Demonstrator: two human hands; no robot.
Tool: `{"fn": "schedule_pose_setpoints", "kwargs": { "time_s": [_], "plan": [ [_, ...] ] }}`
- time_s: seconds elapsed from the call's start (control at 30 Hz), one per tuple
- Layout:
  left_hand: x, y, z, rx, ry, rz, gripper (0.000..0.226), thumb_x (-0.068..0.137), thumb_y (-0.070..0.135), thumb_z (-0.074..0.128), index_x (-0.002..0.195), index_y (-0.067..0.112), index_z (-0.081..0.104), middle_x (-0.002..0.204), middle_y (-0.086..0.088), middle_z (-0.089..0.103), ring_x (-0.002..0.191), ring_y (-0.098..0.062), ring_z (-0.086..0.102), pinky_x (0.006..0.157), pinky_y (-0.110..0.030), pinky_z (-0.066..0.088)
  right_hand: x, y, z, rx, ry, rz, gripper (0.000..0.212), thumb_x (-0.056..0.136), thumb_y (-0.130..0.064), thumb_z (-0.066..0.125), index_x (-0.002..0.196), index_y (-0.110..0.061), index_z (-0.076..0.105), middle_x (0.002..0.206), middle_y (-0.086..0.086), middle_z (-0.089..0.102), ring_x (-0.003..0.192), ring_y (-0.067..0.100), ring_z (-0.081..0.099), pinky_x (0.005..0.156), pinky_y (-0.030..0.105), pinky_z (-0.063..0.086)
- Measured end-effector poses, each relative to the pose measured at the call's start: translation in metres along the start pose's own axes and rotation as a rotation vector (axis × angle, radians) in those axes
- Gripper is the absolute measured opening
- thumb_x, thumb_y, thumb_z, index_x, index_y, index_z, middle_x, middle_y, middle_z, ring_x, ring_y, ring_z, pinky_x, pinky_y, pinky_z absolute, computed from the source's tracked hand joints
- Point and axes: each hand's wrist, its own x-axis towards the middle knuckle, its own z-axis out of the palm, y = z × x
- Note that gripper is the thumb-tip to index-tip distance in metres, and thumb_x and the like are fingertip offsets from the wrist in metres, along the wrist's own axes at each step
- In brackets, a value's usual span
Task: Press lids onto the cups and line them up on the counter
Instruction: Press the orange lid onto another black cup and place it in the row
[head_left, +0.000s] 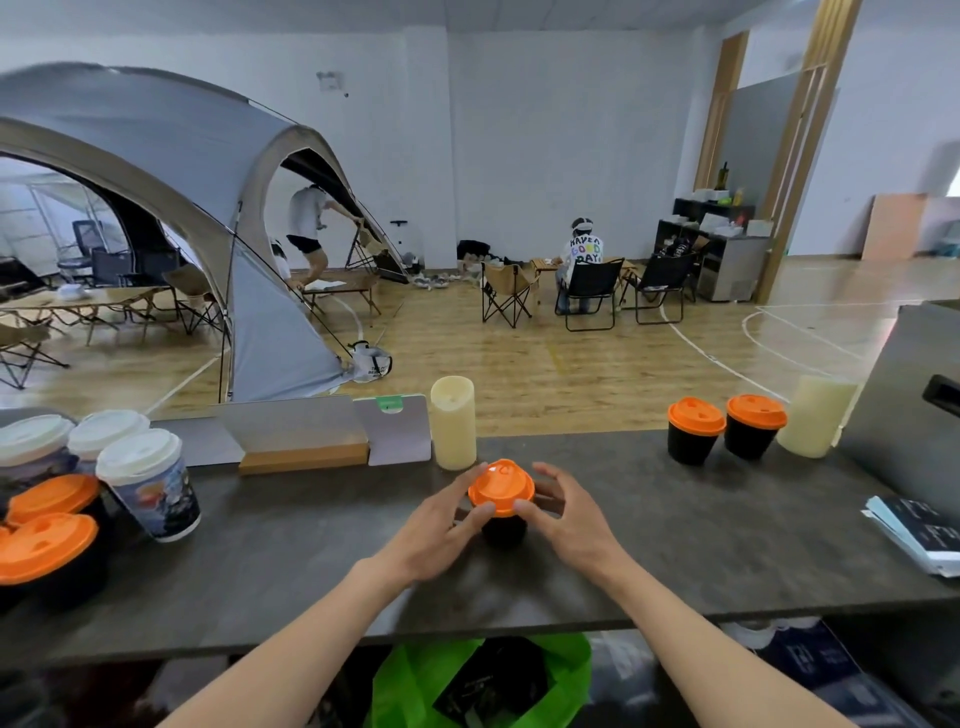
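Just in front of the cream candle (453, 422), I have both hands on one cup. My left hand (441, 527) and my right hand (569, 517) each pinch the rim of the orange lid (501, 486) from opposite sides, thumbs on the near edge and fingers curled toward the far edge. Both are gripping the lid and neither is free. The lid sits on top of the small black cup (504, 532), which stands upright on the counter (675, 545). From my view the lid looks roughly level, but I cannot tell whether it is snapped down all round.

Well to the right of the candle, two lidded black cups (695, 434) stand side by side, touching or nearly so, toward the counter's far edge. I take these as finished and as the start of the line. Well to the left of the candle stands a cluster: tall printed cups (148, 483) with white lids and, nearer me, dark cups with orange lids (49, 545), bunched rather than in a row.

I judge the task about midway. Every cup I can see wears a lid, so what is left is to seat this one, set it to the right of the candle beside the pair, and bring the left cluster into the same line.
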Motion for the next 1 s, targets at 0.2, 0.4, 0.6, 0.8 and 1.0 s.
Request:
{"fn": "schedule_pose_setpoints", "kwargs": {
  "time_s": [0.2, 0.4, 0.6, 0.8, 1.0],
  "plan": [
    [0.001, 0.006, -0.004, 0.022, 0.088, 0.011, 0.073, 0.094, 0.038, 0.070, 0.154, 0.040, 0.029, 0.145, 0.006, 0.056, 0.126, -0.004, 0.055, 0.097, -0.032, 0.056, 0.008, -0.005, 0.000, 0.038, 0.106, -0.001, 0.033, 0.095, -0.050, 0.061, 0.124, -0.035, 0.057, 0.114, -0.008, 0.068, 0.109, 0.009, 0.065, 0.095, 0.037, 0.054],
    [0.010, 0.021, -0.009, -0.235, 0.149, -0.051, 0.075, 0.092, 0.039, 0.073, 0.153, 0.034, 0.030, 0.131, 0.004, 0.062, 0.117, -0.006, 0.063, 0.100, -0.038, 0.055, 0.009, -0.022, -0.004, 0.070, 0.143, -0.013, 0.051, 0.087, -0.072, 0.054, 0.123, -0.036, 0.059, 0.114, -0.010, 0.068, 0.102, 0.010, 0.066, 0.091, 0.046, 0.057],
    [0.007, 0.038, -0.010, -0.504, 0.274, -0.154, 0.068, 0.089, 0.034, 0.077, 0.146, 0.018, 0.044, 0.121, 0.000, 0.066, 0.107, -0.014, 0.068, 0.079, -0.031, 0.063, 0.008, -0.034, -0.006, 0.091, 0.210, 0.022, 0.072, 0.081, -0.062, 0.072, 0.140, -0.028, 0.047, 0.117, -0.007, 0.063, 0.104, 0.012, 0.065, 0.088, 0.042, 0.060],
    [0.002, 0.041, -0.006, -0.602, 0.328, -0.166, 0.042, 0.100, 0.021, 0.063, 0.141, 0.019, 0.053, 0.116, -0.002, 0.072, 0.096, -0.012, 0.073, 0.078, -0.029, 0.062, 0.007, -0.038, -0.005, 0.133, 0.260, 0.063, 0.040, 0.092, -0.053, 0.064, 0.118, -0.024, 0.052, 0.112, 0.001, 0.069, 0.100, 0.014, 0.069, 0.086, 0.047, 0.060],
    [-0.001, 0.043, -0.008, -0.615, 0.317, -0.143, 0.044, 0.099, 0.021, 0.065, 0.139, 0.031, 0.048, 0.117, -0.006, 0.069, 0.102, -0.015, 0.072, 0.081, -0.037, 0.064, -0.002, -0.047, -0.002, 0.104, 0.185, 0.051, 0.049, 0.091, -0.058, 0.062, 0.123, -0.021, 0.054, 0.111, -0.007, 0.064, 0.097, 0.012, 0.066, 0.079, 0.040, 0.062]
  ]
}}
